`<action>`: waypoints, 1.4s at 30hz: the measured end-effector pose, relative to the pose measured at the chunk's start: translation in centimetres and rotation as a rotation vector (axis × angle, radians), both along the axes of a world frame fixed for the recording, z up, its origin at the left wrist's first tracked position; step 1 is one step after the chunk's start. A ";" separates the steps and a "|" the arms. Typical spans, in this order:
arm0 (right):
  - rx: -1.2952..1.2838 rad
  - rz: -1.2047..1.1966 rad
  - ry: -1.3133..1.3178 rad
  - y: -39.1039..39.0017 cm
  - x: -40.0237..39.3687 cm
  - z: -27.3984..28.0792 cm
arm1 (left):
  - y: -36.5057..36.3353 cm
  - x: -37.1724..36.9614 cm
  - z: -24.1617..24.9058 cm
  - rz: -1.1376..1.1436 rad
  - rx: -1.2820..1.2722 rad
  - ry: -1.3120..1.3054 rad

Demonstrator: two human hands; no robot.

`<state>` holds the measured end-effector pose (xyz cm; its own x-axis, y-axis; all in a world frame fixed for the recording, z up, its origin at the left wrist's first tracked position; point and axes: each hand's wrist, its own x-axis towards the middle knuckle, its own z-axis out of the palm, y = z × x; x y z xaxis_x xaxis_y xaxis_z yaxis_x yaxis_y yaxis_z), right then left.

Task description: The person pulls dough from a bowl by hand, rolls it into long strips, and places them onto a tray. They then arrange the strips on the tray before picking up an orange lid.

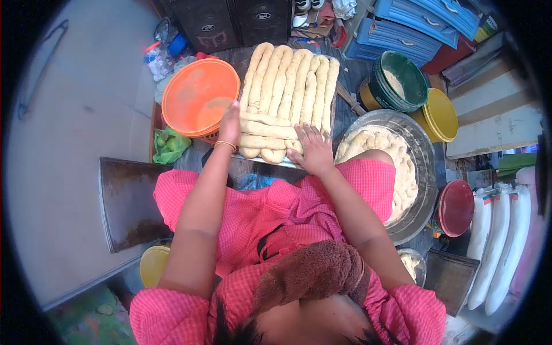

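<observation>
Long ropes of pale dough point(282, 80) lie side by side on a tray point(289, 163), with shorter ropes laid crosswise over their near part. My left hand point(230, 123) is upright against the tray's left side, its fingers together at the ends of the crosswise ropes. At the near right of the tray, my right hand point(313, 148) rests with fingers spread on the dough, at the right ends of the crosswise ropes. A large metal basin point(426, 172) holding more dough point(405, 167) stands to the right, partly hidden by my knee.
An orange tub point(198, 95) stands left of the tray. Green point(402, 80), yellow point(441, 115) and red point(456, 208) buckets are on the right. Dark trays lean at the left point(135, 201) and lower right point(451, 276). A green bag point(169, 145) lies below the orange tub.
</observation>
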<state>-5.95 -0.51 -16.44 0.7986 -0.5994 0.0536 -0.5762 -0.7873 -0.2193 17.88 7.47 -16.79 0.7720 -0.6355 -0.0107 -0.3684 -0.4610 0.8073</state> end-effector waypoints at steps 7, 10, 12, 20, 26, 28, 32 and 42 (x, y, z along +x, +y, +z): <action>0.072 -0.008 0.019 -0.2 0.2 0.5 | 1.0 2.3 0.4 0.110 -0.348 0.688; 0.097 -0.007 0.015 -0.2 0.3 0.8 | 1.3 1.9 2.0 0.027 -0.263 0.672; 0.116 -0.008 0.014 -0.2 0.4 1.2 | 1.3 1.7 3.0 -0.047 -0.185 0.607; 0.157 0.029 -0.100 -0.6 2.5 2.3 | 0.5 -1.4 2.4 -0.408 0.139 -0.422; 0.301 0.118 -0.132 -1.4 6.0 0.9 | 0.2 -3.7 1.3 -0.482 0.276 -0.633; 0.303 0.105 -0.061 -1.4 5.8 1.3 | 0.0 -2.9 1.4 -0.536 0.298 -0.593; 0.362 0.109 0.029 -1.7 5.4 2.6 | -0.6 -2.6 2.8 -0.589 0.427 -0.469; 0.347 0.046 -0.664 -7.9 -8.2 12.0 | -7.9 -12.1 13.3 -0.661 -0.267 -0.066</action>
<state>-14.17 -8.45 -4.44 0.6890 -0.6363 0.3469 -0.2046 -0.6300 -0.7492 5.80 -0.40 -3.52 0.2184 -0.9449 0.2439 -0.5545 0.0855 0.8278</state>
